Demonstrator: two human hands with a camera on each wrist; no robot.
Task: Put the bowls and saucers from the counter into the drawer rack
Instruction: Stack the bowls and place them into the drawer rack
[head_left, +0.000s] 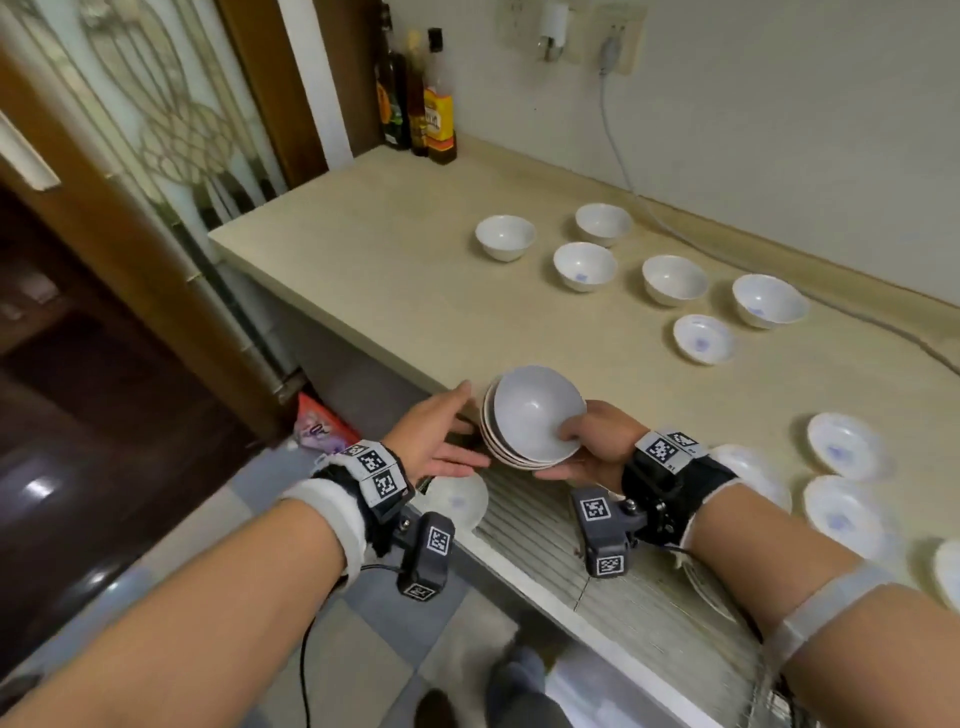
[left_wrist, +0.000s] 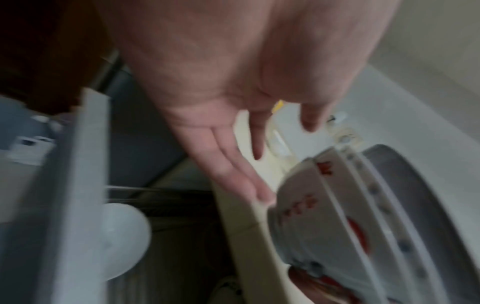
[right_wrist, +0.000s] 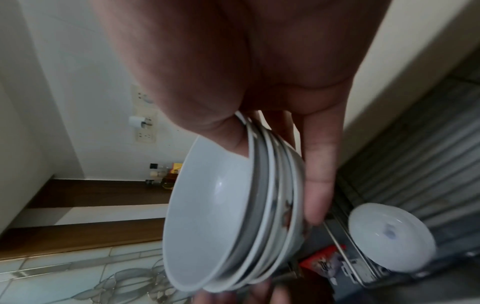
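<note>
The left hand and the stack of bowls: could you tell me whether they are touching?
Cannot tell. In the left wrist view the left hand's fingertips end right at the stack of bowls, but blur hides any gap.

A pale beige counter (head_left: 395, 270) runs from the centre to the right of the head view, backed by a plain off-white wall (head_left: 753, 93). At the top, a wall socket plate (head_left: 615, 39) holds a plug whose grey cable (head_left: 621, 156) trails down onto the counter. Three bottles (head_left: 421, 104) stand at the counter's far corner. On the left stands a brown wooden door frame (head_left: 119, 249) with patterned frosted glass (head_left: 171, 104). Grey floor tiles (head_left: 374, 623) lie below.
</note>
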